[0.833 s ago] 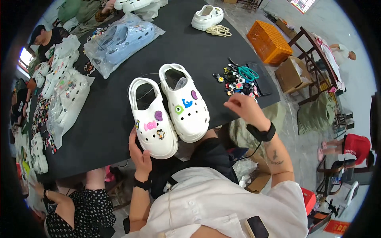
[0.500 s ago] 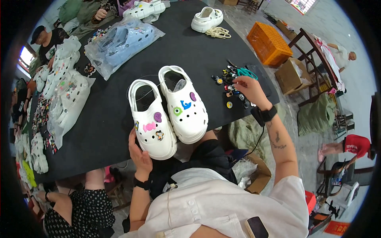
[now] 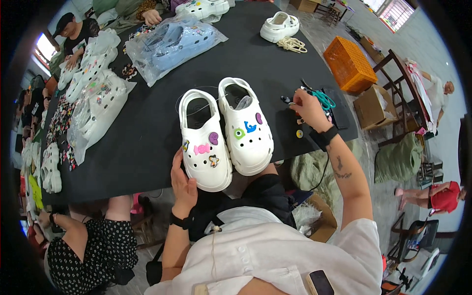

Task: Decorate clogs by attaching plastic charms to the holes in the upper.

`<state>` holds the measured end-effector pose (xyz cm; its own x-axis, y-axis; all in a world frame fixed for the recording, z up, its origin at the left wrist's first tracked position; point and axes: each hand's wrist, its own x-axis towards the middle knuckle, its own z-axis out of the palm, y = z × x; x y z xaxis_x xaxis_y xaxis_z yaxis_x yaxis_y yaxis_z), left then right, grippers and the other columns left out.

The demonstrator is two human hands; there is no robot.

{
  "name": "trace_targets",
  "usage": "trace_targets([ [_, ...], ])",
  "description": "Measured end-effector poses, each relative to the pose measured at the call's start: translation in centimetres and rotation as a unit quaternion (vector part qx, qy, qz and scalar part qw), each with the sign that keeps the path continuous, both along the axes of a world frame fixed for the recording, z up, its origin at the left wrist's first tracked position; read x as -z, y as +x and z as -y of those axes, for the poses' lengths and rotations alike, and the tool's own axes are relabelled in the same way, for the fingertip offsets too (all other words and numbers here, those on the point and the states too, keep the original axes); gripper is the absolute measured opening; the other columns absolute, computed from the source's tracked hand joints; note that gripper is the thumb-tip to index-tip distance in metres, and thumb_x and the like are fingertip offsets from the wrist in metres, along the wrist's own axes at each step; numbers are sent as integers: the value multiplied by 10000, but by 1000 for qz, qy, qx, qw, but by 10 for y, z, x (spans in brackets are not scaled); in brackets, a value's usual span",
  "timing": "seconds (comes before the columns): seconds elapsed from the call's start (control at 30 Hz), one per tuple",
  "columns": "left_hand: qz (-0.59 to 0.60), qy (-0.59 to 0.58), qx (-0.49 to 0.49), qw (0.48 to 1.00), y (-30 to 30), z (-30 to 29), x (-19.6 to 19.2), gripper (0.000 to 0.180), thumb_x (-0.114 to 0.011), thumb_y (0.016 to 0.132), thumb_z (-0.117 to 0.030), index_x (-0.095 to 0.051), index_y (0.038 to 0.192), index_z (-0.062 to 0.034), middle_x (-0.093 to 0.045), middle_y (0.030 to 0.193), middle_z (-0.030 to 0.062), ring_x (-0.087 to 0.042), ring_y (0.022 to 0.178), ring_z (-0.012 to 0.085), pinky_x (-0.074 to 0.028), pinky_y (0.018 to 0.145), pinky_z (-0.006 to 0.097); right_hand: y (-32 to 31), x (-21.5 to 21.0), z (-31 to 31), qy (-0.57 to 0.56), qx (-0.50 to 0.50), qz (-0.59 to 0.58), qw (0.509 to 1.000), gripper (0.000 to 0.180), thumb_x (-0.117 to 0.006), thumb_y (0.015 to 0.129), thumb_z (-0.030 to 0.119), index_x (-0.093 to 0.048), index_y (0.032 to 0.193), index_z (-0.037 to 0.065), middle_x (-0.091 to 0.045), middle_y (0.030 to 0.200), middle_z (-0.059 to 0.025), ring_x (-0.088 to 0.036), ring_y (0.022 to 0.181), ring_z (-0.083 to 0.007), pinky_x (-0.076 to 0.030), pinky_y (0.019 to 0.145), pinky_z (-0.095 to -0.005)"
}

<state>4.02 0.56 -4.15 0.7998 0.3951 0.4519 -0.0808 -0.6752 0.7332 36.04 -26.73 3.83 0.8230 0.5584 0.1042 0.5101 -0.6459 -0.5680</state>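
A pair of white clogs lies side by side, toes toward me, at the table's near edge. On the left clog (image 3: 205,162) sit purple, pink and other small charms; the right clog (image 3: 248,137) carries a green one-eyed charm, a blue dolphin-like one and a purple one. My left hand (image 3: 184,191) grips the left clog's outer side near the toe, its fingers partly hidden along the sole. Off to the right, my right hand (image 3: 310,110) is over a small pile of shoe charms, fingers pinched together, covering most of them. Teal-handled scissors (image 3: 325,100) lie just beyond it.
A bagged blue clog pair (image 3: 177,44) and bagged white clogs (image 3: 98,108) lie on the black table (image 3: 142,147). A white shoe (image 3: 279,27) with cream cord (image 3: 292,44) stands far right. Orange crate (image 3: 350,64) and cardboard box (image 3: 374,107) are beyond the edge. Co-workers sit leftward.
The view has shifted, so the table and clogs appear farther right. My right hand has moved in over the charms, its fingers now covering more of the pile. My left hand stays on the left clog.
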Motion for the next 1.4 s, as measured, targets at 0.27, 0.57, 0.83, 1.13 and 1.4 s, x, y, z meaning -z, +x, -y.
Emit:
trace_targets([
  [0.27, 6, 6, -3, 1000, 1, -1, -1, 823, -269, 951, -628, -292, 1398, 62, -407, 1397, 256, -420, 1278, 397, -304, 1069, 448, -76, -42, 5, 160, -8, -7, 987, 122, -726, 796, 4, -700, 915, -8, -707, 849, -61, -648, 747, -100, -494, 665, -227],
  [0.57, 13, 0, 6, 1000, 2, -2, 1, 828, -274, 949, -631, -303, 1392, 68, -401, 1399, 260, -418, 1279, 401, -306, 1068, 449, -111, -29, -13, 231, -176, -148, 946, 162, -677, 825, -46, -703, 979, -3, -696, 974, -62, -631, 841, -105, -506, 745, -224],
  [0.83, 6, -14, -3, 1000, 1, 1, -2, 825, -289, 945, -623, -325, 1380, 76, -399, 1411, 253, -408, 1289, 390, -302, 1064, 433, -115, -36, -39, 161, -140, -241, 947, 191, -694, 816, -31, -701, 1001, 16, -661, 969, -44, -620, 845, -111, -497, 752, -236],
  [1.13, 25, 19, 0, 1000, 2, -2, 5, 747, -318, 961, -568, -313, 1393, 42, -403, 1412, 255, -427, 1277, 399, -330, 1047, 442, -117, -45, -55, 135, -212, -160, 955, 121, -717, 813, 31, -728, 933, 44, -652, 855, -19, -580, 768, -95, -440, 646, -237],
  [1.4, 31, 16, 6, 999, 3, -4, 1, 732, -326, 961, -561, -313, 1382, 37, -400, 1414, 263, -439, 1262, 399, -334, 1044, 447, -128, -54, -65, 117, -189, -132, 966, 120, -721, 803, 40, -721, 922, 36, -656, 831, -70, -581, 694, -136, -458, 637, -260],
])
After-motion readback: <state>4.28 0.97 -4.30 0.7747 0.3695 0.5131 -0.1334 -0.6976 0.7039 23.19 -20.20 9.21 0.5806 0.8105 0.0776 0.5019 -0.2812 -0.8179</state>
